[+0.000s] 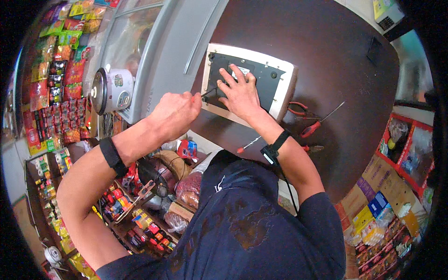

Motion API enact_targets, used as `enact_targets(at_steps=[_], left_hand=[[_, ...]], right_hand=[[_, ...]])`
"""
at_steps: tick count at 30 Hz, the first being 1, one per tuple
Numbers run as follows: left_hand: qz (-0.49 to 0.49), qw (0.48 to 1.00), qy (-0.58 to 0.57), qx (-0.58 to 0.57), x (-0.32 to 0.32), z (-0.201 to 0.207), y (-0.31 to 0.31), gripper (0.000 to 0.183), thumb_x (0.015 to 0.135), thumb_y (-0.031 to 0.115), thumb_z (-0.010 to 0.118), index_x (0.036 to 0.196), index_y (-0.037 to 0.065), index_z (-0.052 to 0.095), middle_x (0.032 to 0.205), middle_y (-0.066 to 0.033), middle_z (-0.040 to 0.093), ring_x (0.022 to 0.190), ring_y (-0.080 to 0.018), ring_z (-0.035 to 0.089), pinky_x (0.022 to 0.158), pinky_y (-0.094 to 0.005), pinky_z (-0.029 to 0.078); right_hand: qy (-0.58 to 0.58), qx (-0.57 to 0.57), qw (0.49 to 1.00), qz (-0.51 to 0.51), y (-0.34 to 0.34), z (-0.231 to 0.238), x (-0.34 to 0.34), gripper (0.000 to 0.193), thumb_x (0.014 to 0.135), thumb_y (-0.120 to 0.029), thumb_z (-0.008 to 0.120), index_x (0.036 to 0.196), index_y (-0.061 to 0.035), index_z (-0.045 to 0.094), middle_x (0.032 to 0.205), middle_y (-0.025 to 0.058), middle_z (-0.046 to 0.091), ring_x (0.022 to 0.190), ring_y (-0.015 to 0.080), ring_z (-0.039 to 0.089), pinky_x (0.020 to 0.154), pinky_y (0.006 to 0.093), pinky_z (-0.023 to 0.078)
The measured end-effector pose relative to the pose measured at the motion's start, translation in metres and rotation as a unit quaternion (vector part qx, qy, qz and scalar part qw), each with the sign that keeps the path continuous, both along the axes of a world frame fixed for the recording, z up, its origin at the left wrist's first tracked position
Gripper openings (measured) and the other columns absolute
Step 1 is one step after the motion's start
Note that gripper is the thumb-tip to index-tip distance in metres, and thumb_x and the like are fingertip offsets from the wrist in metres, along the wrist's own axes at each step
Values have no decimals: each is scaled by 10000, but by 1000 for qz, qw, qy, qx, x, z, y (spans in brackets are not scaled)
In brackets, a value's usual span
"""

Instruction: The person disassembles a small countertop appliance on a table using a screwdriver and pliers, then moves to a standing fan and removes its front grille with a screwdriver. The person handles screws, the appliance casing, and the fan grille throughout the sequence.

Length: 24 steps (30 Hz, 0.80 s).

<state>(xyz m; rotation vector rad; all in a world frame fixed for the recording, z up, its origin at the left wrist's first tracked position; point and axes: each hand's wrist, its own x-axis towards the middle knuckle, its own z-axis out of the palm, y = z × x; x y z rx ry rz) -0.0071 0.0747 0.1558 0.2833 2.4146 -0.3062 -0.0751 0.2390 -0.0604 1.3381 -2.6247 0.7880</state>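
Note:
A flat appliance (pixel 267 86) with a pale casing and a black underside facing up lies on the dark brown table (pixel 345 60). Small feet and screws show on it. My left hand (pixel 175 112) is closed around a screwdriver (pixel 209 92), whose thin shaft reaches over the appliance's left side; the handle is mostly hidden in my fist. Whether the tip sits in a screw I cannot tell. With fingers spread, my right hand (pixel 240 93) lies flat on the black underside, partly over a white label (pixel 241 71).
Right of the appliance lie red-handled pliers (pixel 298 110) and a red-handled screwdriver (pixel 311 129). Closer to me are a small screwdriver (pixel 248 144) and another red-handled tool (pixel 313 149). A rice cooker (pixel 114 88) stands at left, beside a grey-framed glass-topped chest (pixel 154 60).

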Motion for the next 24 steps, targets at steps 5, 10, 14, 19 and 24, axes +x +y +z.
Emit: enact_targets(at_steps=[5,10,14,19,24], left_hand=[[92,983,62,146,4,1,-9,407,927,126,666,1316,13,626,942,-239,708,917,-429,742,753,-528,602],[631,713,-58,299,-2,0,-12,398,1066,303,602,1367,54,679,863,-38,657,503,-73,387,434,-271,288],[581,773,-82,243,-16,-1,-13,501,1058,387,671,1436,60,643,921,-67,688,601,-150,551,486,-326,433],[250,948,39,192,-14,4,-5,318,1004,156,590,1265,10,701,939,-214,746,888,-383,753,802,-487,590],[129,990,3,59,-5,7,0,313,952,114,617,1239,28,706,1093,-289,729,910,-482,717,816,-575,572]], right_hand=[[5,9,1000,2,0,1,-2,604,832,-449,852,1355,-199,684,1639,34,464,1555,319,318,1106,593,354],[14,18,1000,0,1,0,0,588,861,-459,829,1370,-209,673,1649,29,444,1560,317,309,1099,575,346],[11,19,1000,5,1,-2,0,596,868,-463,824,1383,-210,664,1653,29,438,1566,313,297,1102,574,346],[3,28,1000,11,2,-2,-1,594,876,-460,817,1395,-218,661,1657,26,436,1569,313,294,1113,577,343],[16,20,1000,10,3,-1,-1,599,860,-465,814,1382,-206,676,1642,43,462,1562,324,300,1116,563,343]])
